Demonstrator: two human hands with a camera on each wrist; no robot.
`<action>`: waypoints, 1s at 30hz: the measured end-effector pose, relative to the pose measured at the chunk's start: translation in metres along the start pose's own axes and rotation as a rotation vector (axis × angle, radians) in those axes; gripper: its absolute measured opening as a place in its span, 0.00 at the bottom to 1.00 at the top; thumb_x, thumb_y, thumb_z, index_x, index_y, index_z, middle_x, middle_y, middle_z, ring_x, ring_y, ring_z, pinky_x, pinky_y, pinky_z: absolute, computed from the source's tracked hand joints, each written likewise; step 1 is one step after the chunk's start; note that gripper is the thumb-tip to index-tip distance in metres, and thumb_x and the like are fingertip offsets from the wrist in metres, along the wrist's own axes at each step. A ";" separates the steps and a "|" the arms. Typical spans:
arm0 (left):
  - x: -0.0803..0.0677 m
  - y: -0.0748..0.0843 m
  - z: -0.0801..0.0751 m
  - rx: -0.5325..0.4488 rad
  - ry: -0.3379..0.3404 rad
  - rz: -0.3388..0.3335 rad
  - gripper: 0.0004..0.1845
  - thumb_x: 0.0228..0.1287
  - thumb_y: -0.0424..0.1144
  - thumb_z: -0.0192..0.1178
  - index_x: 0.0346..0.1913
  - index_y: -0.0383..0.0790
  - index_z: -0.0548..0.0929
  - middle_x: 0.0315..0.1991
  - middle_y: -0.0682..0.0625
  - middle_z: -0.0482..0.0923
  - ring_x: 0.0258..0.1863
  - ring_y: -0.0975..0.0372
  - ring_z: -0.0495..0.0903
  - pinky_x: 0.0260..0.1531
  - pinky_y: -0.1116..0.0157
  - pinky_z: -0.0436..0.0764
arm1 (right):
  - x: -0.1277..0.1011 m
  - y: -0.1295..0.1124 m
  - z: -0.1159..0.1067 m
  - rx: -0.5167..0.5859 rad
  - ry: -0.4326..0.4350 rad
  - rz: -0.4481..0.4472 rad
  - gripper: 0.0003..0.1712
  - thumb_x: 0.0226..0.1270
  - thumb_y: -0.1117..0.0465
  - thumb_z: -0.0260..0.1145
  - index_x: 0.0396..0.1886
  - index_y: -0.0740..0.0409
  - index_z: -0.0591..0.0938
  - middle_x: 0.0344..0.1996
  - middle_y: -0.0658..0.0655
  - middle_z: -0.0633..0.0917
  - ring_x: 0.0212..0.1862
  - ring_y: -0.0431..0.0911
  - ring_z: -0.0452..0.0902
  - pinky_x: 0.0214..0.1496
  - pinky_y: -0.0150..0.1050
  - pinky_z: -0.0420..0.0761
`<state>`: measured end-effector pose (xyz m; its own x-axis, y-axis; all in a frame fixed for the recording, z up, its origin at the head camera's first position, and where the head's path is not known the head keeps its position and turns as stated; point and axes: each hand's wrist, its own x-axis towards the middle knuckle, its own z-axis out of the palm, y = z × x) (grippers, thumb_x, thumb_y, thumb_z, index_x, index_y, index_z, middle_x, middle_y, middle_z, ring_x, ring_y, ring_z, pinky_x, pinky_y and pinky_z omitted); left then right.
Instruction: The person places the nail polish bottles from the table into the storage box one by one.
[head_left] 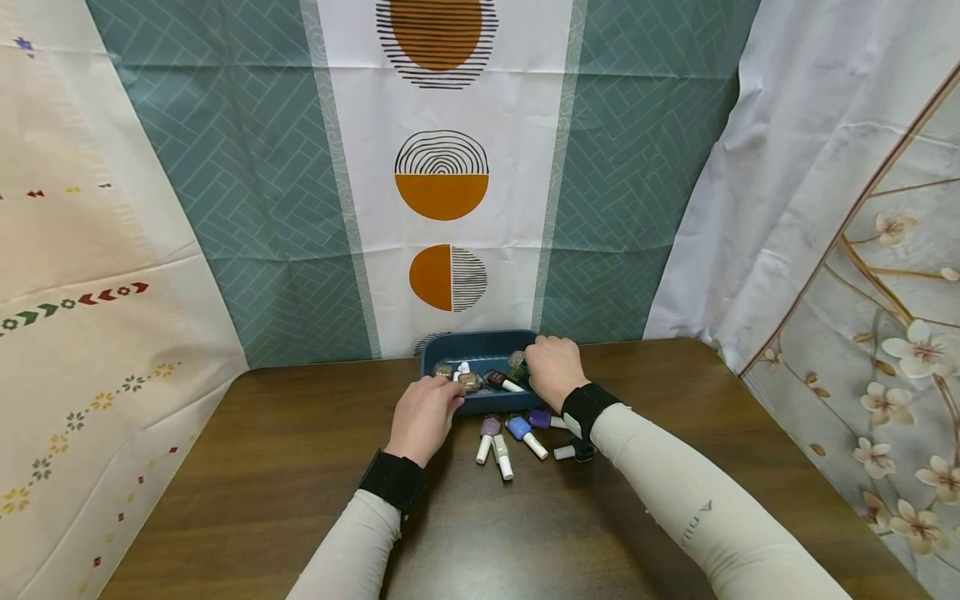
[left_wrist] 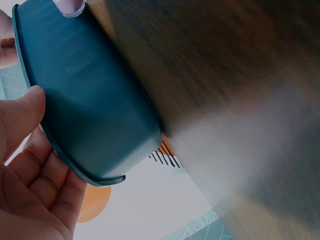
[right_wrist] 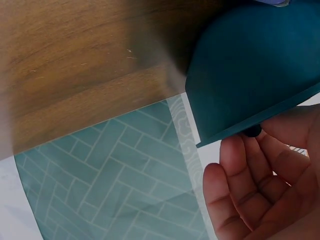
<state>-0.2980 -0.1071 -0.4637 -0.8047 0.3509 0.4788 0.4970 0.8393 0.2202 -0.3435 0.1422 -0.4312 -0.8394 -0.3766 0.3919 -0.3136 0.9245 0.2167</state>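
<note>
A dark teal bin stands at the table's back edge with several nail polish bottles inside, among them a glittery one and a dark red one. At its near left corner my left hand grips the rim, thumb against the outer wall and fingers reaching behind it. My right hand reaches over the right end. In the right wrist view, its thumb and fingers pinch a small dark, rounded piece, seemingly a nail polish cap; the rest is hidden by the rim.
In front of the bin lie several nail polish bottles: mauve, blue, purple and black, with white caps. The brown wooden table ends at a patterned curtain behind; further cloths hang on both sides.
</note>
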 end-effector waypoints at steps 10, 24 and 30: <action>0.000 0.000 0.000 -0.001 -0.010 -0.011 0.04 0.72 0.37 0.76 0.46 0.43 0.95 0.38 0.50 0.89 0.38 0.54 0.82 0.49 0.54 0.85 | 0.001 -0.004 0.000 0.004 -0.015 -0.027 0.13 0.65 0.71 0.76 0.22 0.54 0.87 0.23 0.58 0.82 0.29 0.56 0.82 0.33 0.52 0.85; 0.000 0.001 -0.002 -0.001 -0.006 -0.005 0.04 0.72 0.37 0.77 0.46 0.44 0.95 0.38 0.50 0.89 0.37 0.55 0.82 0.48 0.55 0.85 | 0.003 -0.008 0.001 -0.009 -0.076 0.006 0.16 0.75 0.70 0.70 0.24 0.54 0.88 0.23 0.58 0.83 0.31 0.55 0.80 0.35 0.51 0.85; 0.000 0.001 -0.002 0.006 -0.011 -0.005 0.04 0.72 0.38 0.76 0.46 0.44 0.95 0.38 0.51 0.89 0.37 0.55 0.82 0.47 0.55 0.85 | 0.005 -0.009 0.004 -0.022 -0.107 0.023 0.18 0.77 0.70 0.70 0.23 0.54 0.88 0.21 0.57 0.84 0.31 0.55 0.81 0.34 0.51 0.86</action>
<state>-0.2968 -0.1072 -0.4624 -0.8106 0.3510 0.4687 0.4911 0.8434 0.2177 -0.3465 0.1319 -0.4349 -0.8893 -0.3461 0.2991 -0.2851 0.9307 0.2292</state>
